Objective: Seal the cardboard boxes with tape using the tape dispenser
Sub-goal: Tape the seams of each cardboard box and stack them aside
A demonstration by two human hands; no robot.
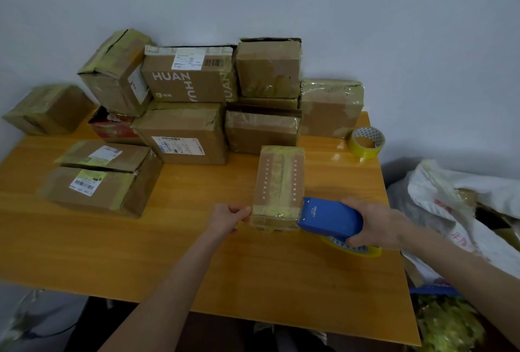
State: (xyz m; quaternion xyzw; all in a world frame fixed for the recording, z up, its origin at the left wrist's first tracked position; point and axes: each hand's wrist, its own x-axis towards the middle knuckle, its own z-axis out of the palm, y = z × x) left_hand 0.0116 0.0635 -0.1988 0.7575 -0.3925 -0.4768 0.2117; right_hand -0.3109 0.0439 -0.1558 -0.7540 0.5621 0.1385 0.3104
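A small narrow cardboard box (pixel 278 182) lies on the orange wooden table (pixel 197 253), its top covered with yellowish tape. My left hand (pixel 229 218) grips its near left corner. My right hand (pixel 377 225) holds a blue tape dispenser (pixel 329 218) carrying a yellow tape roll (pixel 354 249). The dispenser's front end touches the box's near right corner.
Several taped cardboard boxes (pixel 185 132) are stacked against the wall at the table's back and left. A spare roll of yellow tape (pixel 365 142) stands at the back right. Bags with white sacks and tape scraps (pixel 455 211) lie right of the table.
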